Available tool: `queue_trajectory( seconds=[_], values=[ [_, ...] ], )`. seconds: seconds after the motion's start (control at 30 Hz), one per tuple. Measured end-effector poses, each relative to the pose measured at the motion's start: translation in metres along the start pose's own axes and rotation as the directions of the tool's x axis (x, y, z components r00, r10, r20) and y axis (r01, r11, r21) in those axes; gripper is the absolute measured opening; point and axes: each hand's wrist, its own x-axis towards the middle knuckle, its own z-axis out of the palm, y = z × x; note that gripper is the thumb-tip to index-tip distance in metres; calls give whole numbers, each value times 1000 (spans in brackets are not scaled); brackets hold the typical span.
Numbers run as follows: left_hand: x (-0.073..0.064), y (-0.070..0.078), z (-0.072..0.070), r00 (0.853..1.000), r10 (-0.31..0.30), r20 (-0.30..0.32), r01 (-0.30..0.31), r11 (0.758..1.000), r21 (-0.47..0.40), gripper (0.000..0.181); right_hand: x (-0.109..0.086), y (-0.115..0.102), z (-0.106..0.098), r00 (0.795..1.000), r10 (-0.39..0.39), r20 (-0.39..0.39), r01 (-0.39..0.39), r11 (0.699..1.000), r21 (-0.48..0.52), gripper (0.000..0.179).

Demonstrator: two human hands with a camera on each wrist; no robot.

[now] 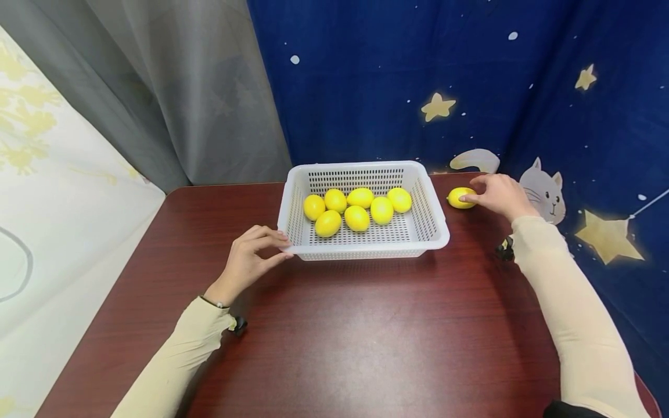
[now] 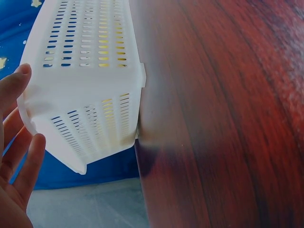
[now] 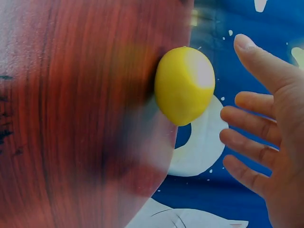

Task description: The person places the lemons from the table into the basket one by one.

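A white perforated plastic basket (image 1: 366,248) stands at the back of the table with several yellow lemons (image 1: 357,218) inside. My left hand (image 1: 252,254) holds its front left corner, thumb and fingers on either side of the rim, as the left wrist view shows from close by. Right of the basket, a single lemon (image 1: 460,198) lies on the tabletop. My right hand (image 1: 500,194) is over and beside that lemon, its thumb overlapping it in the head view. In the right wrist view, a gap separates the spread fingers (image 3: 251,126) from the lemon (image 3: 184,85).
The dark red wooden table (image 1: 366,325) extends forward beneath both arms. Behind it hang a blue curtain (image 1: 355,87) with stars and a cat, and a grey curtain (image 1: 209,98). A white patterned cloth (image 1: 63,191) is at the left.
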Motion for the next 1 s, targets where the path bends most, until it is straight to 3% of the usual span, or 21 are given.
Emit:
queue_trajectory(
  seconds=[0.37,0.77,1.0],
  values=[
    [0,-1,0,1000,-12,7,12,1000,-4,27,-1,9,13,999,42,-30,-44,998,-55,74],
    [-1,-1,0,1000,-6,1,6,1000,3,27,2,5,23,997,74,8,-74,997,1,81],
    [-1,0,-1,1000,-17,10,17,1000,6,26,8,4,32,998,63,-18,-63,998,14,78]
  ],
)
